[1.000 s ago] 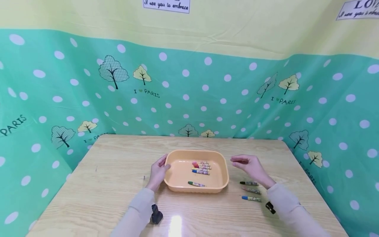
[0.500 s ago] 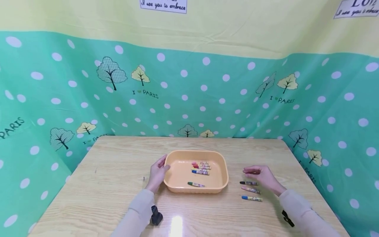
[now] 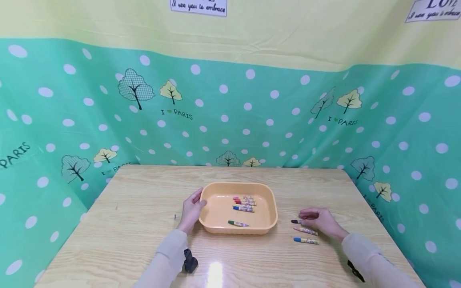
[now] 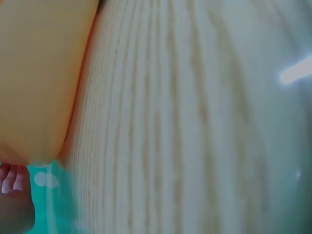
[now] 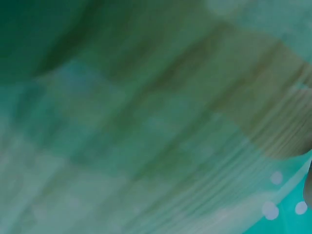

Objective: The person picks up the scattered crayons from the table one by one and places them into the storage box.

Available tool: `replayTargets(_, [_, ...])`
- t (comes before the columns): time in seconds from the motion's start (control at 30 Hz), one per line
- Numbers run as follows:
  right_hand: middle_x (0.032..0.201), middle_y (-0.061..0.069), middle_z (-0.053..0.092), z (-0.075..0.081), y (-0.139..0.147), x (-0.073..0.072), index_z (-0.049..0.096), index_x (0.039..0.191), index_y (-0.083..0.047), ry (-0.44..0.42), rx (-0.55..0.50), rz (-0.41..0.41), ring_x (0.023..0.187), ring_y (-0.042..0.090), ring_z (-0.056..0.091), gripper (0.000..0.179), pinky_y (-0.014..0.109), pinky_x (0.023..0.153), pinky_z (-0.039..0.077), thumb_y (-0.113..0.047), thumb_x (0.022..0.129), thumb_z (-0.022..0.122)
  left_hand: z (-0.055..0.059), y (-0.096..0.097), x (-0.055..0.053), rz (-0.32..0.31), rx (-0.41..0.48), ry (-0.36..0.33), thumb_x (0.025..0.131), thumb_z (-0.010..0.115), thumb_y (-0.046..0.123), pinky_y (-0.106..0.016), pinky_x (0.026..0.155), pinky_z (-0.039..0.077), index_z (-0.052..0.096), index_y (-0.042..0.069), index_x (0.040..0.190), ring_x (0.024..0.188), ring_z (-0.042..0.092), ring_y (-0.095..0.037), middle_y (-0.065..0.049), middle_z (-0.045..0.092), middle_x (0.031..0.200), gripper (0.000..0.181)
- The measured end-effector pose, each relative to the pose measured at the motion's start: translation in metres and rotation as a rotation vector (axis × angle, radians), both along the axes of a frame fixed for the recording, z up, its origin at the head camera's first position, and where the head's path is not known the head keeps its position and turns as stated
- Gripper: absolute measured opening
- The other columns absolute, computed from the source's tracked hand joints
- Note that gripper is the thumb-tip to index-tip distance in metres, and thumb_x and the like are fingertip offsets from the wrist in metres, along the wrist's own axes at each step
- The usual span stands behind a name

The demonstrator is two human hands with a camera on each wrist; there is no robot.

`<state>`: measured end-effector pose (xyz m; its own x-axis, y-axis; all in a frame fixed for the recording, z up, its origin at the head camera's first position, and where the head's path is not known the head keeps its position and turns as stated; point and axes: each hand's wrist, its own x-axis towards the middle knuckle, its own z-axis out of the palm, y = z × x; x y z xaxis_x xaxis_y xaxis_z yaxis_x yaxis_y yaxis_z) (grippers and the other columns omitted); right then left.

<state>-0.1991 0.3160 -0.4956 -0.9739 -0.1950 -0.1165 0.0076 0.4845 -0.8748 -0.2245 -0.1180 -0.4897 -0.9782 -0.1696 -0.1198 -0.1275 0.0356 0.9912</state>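
Observation:
A peach plastic tray [image 3: 216, 230] sits mid-table in the head view, holding several paper-wrapped crayons, among them a blue one [image 3: 243, 209] and a green one [image 3: 238, 223]. My left hand [image 3: 192, 210] grips its left side, thumb over the rim; the left wrist view shows the tray wall [image 4: 41, 78] and part of that hand [image 4: 15, 200]. Right of the tray, my right hand [image 3: 322, 222] has thumb and fingertips round a black crayon [image 3: 295, 221] lying on the table; its tip pokes out. Only a sliver of a finger [image 5: 308, 187] enters the right wrist view.
Below the right hand lie a pink crayon [image 3: 305, 231] and a blue-tipped crayon [image 3: 306, 241]. The wooden table [image 3: 144, 192] ends at a green dotted curtain [image 3: 248, 132]. A small black device [image 3: 190, 262] is by the left forearm, another [image 3: 355, 271] by the right.
My right hand has moved away from the tray's right side, down and rightward to the black crayon, its fingers coming onto it. My left hand and the tray have stayed put.

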Motion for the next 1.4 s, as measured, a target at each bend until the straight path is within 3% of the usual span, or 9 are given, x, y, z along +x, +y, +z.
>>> replayTargets(0.17, [0.106, 0.019, 0.066, -0.002, -0.003, 0.000, 0.061, 0.111, 0.006, 0.043, 0.042, 0.031, 0.086, 0.006, 0.063, 0.041, 0.017, 0.072, 0.055, -0.011, 0.076, 0.072, 0.001, -0.001, -0.001, 0.000, 0.012, 0.006, 0.084, 0.053, -0.001, -0.039, 0.104, 0.041, 0.043, 0.006, 0.136, 0.127, 0.042, -0.033, -0.021, 0.042, 0.138, 0.053])
replayTargets(0.47, [0.093, 0.008, 0.070, -0.003, -0.008, 0.000, 0.068, 0.102, -0.002, 0.058, 0.151, -0.012, 0.081, 0.008, 0.064, 0.028, 0.018, 0.070, 0.055, -0.011, 0.076, 0.072, -0.001, -0.002, 0.001, 0.009, 0.009, 0.007, 0.084, 0.053, -0.002, -0.038, 0.103, 0.042, 0.043, 0.006, 0.135, 0.126, 0.044, -0.032, -0.021, 0.044, 0.137, 0.053])
replayTargets(0.73, [0.095, 0.010, 0.069, 0.002, -0.012, 0.000, 0.068, 0.101, -0.002, 0.032, 0.131, -0.063, 0.084, 0.013, 0.065, 0.027, 0.019, 0.071, 0.056, -0.010, 0.075, 0.072, -0.002, -0.001, 0.000, 0.002, 0.023, 0.002, 0.084, 0.054, -0.001, -0.039, 0.103, 0.042, 0.043, 0.007, 0.135, 0.127, 0.042, -0.032, -0.020, 0.042, 0.139, 0.053])
replayTargets(0.87, [0.102, 0.009, 0.069, 0.010, -0.014, 0.000, 0.068, 0.104, -0.006, 0.012, 0.133, -0.110, 0.091, 0.017, 0.064, 0.030, 0.021, 0.076, 0.056, -0.017, 0.076, 0.072, -0.002, -0.001, 0.000, -0.006, 0.020, -0.001, 0.084, 0.054, 0.000, -0.039, 0.104, 0.041, 0.043, 0.007, 0.136, 0.127, 0.042, -0.032, -0.020, 0.042, 0.139, 0.053])
replayTargets(1.1, [0.105, 0.013, 0.068, 0.032, -0.020, -0.007, 0.066, 0.107, -0.002, 0.124, 0.106, -0.080, 0.087, 0.007, 0.065, 0.031, 0.017, 0.075, 0.056, -0.015, 0.079, 0.069, -0.002, 0.000, 0.002, -0.006, 0.009, 0.036, 0.084, 0.055, 0.001, -0.038, 0.101, 0.044, 0.045, 0.006, 0.135, 0.125, 0.043, -0.034, -0.023, 0.043, 0.137, 0.052])
replayTargets(1.4, [0.106, 0.014, 0.068, 0.065, -0.061, -0.016, 0.066, 0.108, -0.002, 0.158, 0.037, -0.065, 0.087, 0.007, 0.065, 0.033, 0.020, 0.075, 0.057, -0.019, 0.080, 0.069, -0.003, -0.001, -0.001, -0.007, 0.021, 0.004, 0.084, 0.054, -0.001, -0.040, 0.104, 0.041, 0.043, 0.007, 0.135, 0.128, 0.042, -0.032, -0.020, 0.042, 0.139, 0.053])
